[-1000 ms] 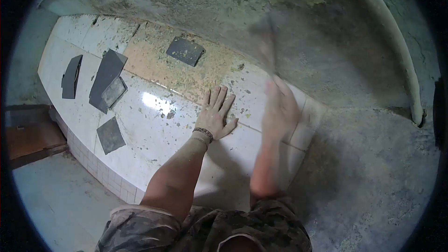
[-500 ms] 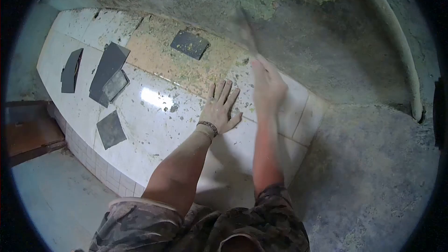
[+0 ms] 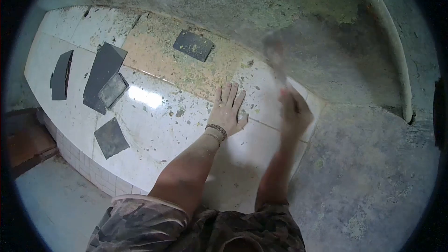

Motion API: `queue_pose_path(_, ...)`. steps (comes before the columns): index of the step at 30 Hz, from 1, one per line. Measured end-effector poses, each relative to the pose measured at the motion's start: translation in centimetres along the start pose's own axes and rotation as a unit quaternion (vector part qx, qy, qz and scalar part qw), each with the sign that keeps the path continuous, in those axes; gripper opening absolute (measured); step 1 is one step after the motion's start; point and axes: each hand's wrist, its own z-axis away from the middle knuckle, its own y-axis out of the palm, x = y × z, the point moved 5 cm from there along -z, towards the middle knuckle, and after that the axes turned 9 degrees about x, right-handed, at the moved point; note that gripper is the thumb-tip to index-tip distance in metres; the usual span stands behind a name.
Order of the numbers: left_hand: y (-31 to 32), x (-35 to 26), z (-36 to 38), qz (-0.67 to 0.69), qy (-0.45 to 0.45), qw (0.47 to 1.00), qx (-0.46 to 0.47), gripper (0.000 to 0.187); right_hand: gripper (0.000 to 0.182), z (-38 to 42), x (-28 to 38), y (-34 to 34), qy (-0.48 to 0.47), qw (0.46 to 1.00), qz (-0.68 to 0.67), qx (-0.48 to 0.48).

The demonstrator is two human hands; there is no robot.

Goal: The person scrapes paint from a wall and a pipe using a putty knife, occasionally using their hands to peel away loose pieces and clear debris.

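Observation:
My left hand (image 3: pixel 227 113) lies flat on the tiled platform (image 3: pixel 154 151), fingers spread, with a dark bracelet at the wrist. Its fingertips reach the edge of a tan tile (image 3: pixel 154 56) strewn with flakes. Closed around a slim scraper-like tool (image 3: pixel 277 63), my right hand (image 3: pixel 295 110) is raised near the platform's right corner. The tool points toward the wall (image 3: pixel 322 51); motion smears it, so its exact kind and whether it touches the wall cannot be made out.
A flake-covered dark piece (image 3: pixel 193 45) lies near the wall. More dark flat pieces (image 3: pixel 105 77) lie at left, with a grey square piece (image 3: pixel 112 137) below. A pipe (image 3: pixel 396 42) runs down the right wall above the concrete floor (image 3: pixel 359 177).
My right hand and its tool have moved right and down, toward my body. My left hand stays flat on the tiles. The camera view has shifted slightly.

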Motion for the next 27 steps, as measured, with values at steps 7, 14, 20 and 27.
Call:
queue_pose_path(7, -0.1, 0.1, 0.0, 0.027, 0.013, 1.0, -0.009, 0.076, 0.029, -2.8, 3.3, -0.7, 0.096, 0.989, 0.11, 0.003)
queue_pose_path(14, -0.5, -0.1, 0.1, 0.017, 0.022, 0.999, -0.024, 0.076, 0.029, -2.4, 4.0, -8.3, 0.142, 0.978, 0.15, -0.022)
queue_pose_path(20, -0.6, 0.0, 0.0, 0.03, 0.017, 0.999, 0.006, 0.077, 0.025, -2.4, 6.8, -7.0, 0.135, 0.98, 0.141, -0.046)
queue_pose_path(27, -0.2, 0.0, 0.1, 0.032, 0.018, 0.999, 0.014, 0.078, 0.022, -2.3, 7.8, -3.2, 0.105, 0.979, 0.173, -0.029)
